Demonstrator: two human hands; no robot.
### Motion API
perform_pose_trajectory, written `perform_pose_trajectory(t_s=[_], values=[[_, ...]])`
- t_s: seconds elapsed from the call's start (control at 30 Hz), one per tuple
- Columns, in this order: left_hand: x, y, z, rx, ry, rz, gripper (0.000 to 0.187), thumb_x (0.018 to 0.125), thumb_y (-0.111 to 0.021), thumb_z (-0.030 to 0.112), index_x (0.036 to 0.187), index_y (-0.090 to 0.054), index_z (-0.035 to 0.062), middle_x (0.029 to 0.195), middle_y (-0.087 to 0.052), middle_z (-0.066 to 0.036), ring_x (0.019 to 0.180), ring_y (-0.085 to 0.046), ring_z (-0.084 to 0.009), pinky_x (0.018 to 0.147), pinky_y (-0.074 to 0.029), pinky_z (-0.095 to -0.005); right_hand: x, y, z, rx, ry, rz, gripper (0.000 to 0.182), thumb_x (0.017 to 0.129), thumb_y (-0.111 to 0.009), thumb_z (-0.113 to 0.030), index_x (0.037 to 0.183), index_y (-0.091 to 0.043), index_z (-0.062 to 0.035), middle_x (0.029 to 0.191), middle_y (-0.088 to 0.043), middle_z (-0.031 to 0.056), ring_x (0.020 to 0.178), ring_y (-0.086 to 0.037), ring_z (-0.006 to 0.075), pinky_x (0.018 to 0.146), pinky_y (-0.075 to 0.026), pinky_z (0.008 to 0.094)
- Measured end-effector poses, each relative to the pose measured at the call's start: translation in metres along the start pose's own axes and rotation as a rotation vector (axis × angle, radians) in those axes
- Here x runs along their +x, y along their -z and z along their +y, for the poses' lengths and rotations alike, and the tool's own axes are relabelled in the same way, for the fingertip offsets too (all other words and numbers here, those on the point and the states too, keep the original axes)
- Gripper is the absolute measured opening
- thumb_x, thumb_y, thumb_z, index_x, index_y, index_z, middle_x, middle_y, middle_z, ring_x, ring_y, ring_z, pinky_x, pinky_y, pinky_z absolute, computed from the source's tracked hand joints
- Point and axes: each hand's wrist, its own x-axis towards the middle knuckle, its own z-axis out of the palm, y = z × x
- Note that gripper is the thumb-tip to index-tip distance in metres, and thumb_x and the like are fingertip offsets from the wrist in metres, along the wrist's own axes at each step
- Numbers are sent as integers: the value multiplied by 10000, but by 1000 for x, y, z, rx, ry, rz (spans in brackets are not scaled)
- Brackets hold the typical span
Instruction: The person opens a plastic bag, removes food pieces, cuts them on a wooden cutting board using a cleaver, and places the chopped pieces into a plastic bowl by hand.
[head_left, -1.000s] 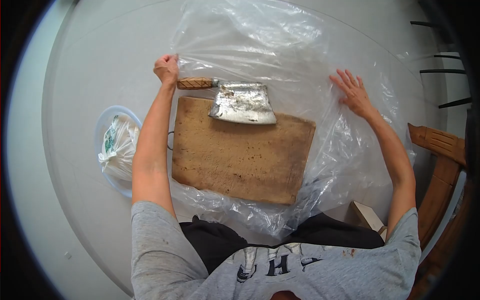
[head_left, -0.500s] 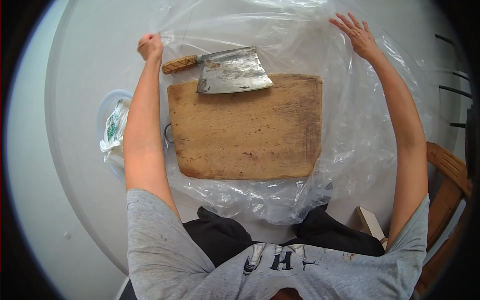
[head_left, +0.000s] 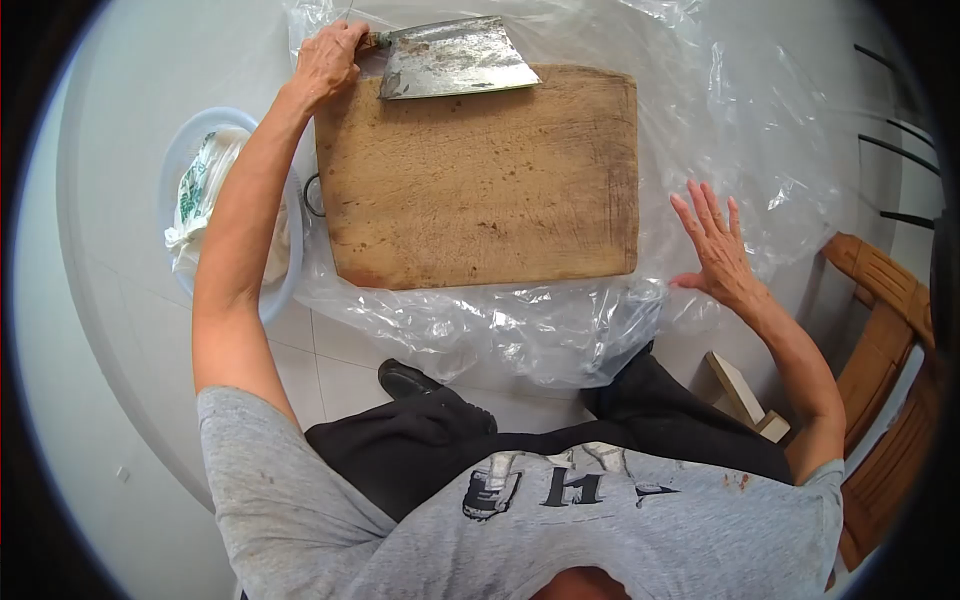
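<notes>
My left hand (head_left: 332,62) is closed round the wooden handle of a cleaver (head_left: 460,60), covering most of it. The broad, stained blade lies across the far edge of a worn wooden chopping board (head_left: 480,190). A metal ring shows at the board's left side. Under the board spreads a crumpled clear plastic sheet (head_left: 560,335). My right hand (head_left: 715,245) is open, fingers apart, over the sheet to the right of the board and holding nothing.
A pale plastic basin (head_left: 290,255) with a white and green plastic bag (head_left: 205,185) in it stands left, partly behind my left arm. Right are a brown wooden chair (head_left: 885,310) and a small wooden piece (head_left: 733,385). Dark thin legs show at the far right.
My left hand has moved from the sheet's far edge onto the cleaver handle. My right hand has come back toward me. The view has shifted, so board and cleaver appear higher.
</notes>
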Motion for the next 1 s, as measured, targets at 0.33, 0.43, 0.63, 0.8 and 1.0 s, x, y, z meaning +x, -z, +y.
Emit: perform_pose_trajectory(t_s=[0.33, 0.43, 0.63, 0.8, 1.0], values=[[-5, 83, 16, 179, -161, 228, 238, 648, -520, 30, 879, -573, 43, 831, -636, -122, 752, -599, -315, 670, -474, -410, 22, 51, 6, 170, -15, -249, 704, 676, -769, -290, 1289, -455, -144, 1270, -494, 123, 1197, -430, 334, 994, -345, 503], [-24, 145, 54, 184, -63, -33, 113, 653, -537, 36, 761, -568, 30, 737, -627, -133, 703, -601, -312, 654, -475, -404, 43, 101, -29, 370, 4, -175, 425, 806, -655, -312, 1159, -566, -92, 1063, -623, 121, 990, -579, 316, 886, -457, 438], [-95, 177, 171, 461, -234, 290, 104, 648, -586, -34, 729, -560, 26, 621, -566, -70, 586, -586, -175, 520, -481, -287, 89, 105, -97, 1558, 21, -305, 596, 912, -440, -510, 1174, -513, 20, 1051, -612, 134, 988, -585, 231, 859, -483, 386], [-136, 174, 242, 698, -418, 487, 246, 685, -559, 162, 775, -632, -55, 783, -630, -189, 646, -571, -244, 516, -388, -295, 102, 120, -124, 1906, 104, -402, 640, 909, -430, -525, 1152, -494, 64, 1011, -607, 148, 1023, -578, 230, 854, -488, 372], [-167, 148, 287, 467, -751, 499, 310, 749, -489, 202, 790, -651, -60, 801, -622, -209, 737, -565, -290, 558, -402, -327, 73, 83, -105, 1895, -248, -361, 204, 839, -466, -169, 912, -513, 16, 865, -621, 162, 761, -616, 227, 732, -517, 352]])
